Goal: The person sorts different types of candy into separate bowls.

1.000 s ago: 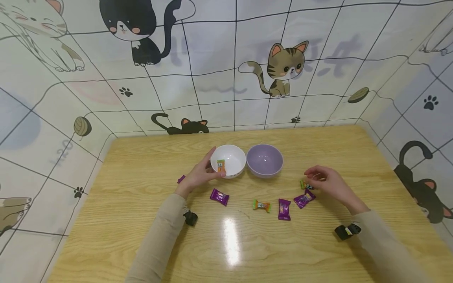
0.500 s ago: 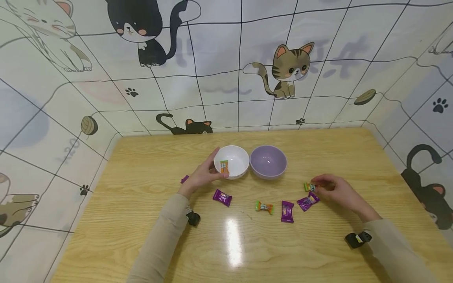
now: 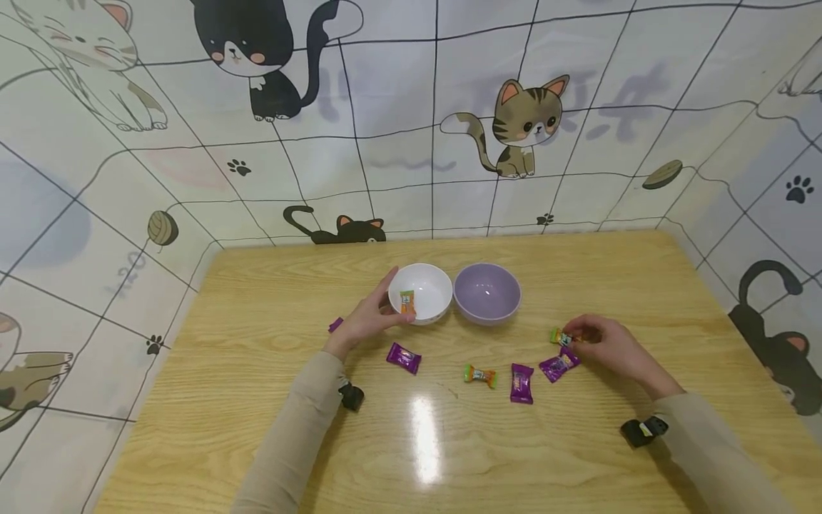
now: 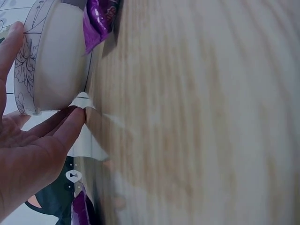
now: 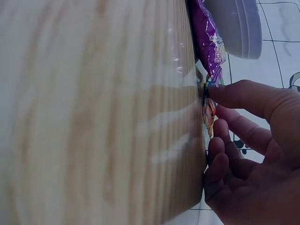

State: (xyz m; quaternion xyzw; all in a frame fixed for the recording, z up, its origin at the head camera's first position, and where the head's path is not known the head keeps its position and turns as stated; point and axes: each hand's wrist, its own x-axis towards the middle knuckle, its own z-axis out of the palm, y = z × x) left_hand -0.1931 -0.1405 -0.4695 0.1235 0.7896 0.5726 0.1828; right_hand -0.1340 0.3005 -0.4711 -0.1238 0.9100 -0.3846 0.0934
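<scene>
My left hand (image 3: 364, 321) grips the near-left side of a white bowl (image 3: 433, 287), thumb at the front and fingers around the left. An orange-and-green wrapped candy (image 3: 407, 303) lies inside it. In the left wrist view, the bowl's outside (image 4: 58, 61) shows a leaf pattern. On the right, my right hand (image 3: 610, 348) pinches another orange-and-green candy (image 3: 556, 336) at table level; the fingers hide part of it. In the right wrist view, the thumb and fingers close on that candy (image 5: 209, 115), beside a purple candy (image 5: 208, 42).
A purple bowl (image 3: 486, 289) stands right beside the white one. Purple-wrapped candies (image 3: 404, 358) and an orange-green candy (image 3: 480, 375) lie scattered along the wooden table (image 3: 270, 300). One purple candy (image 3: 335, 325) is partly behind the left wrist. A cat-printed backdrop (image 3: 398, 107) surrounds the table.
My right hand has come down from above the orange-green candy and taken it between thumb and fingers. The left hand stays on the white bowl. The head view has shifted slightly.
</scene>
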